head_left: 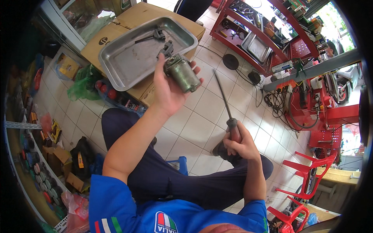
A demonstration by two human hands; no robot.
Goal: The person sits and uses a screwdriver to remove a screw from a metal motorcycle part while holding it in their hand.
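My left hand (171, 93) is raised beside the near right side of a metal tray (126, 58), fingers wrapped round a dull greenish-grey metal cylinder with a dark fitting (182, 75). The fitting at its upper end overlaps the tray in the picture. Inside the tray lies a small dark part with a thin rod (157, 34). My right hand (245, 145), above my right knee, grips the red and black handle of a long screwdriver (224, 97). Its shaft points up and away, apart from the cylinder.
The tray rests on a cardboard box (126, 17). Beside it are a green plastic bag (83, 83) and bottles in plastic wrap (116, 99). A red tool cart (233, 29) and cables (278, 101) are at the far right, red chairs (307, 174) nearer. A blue stool (178, 165) shows below me.
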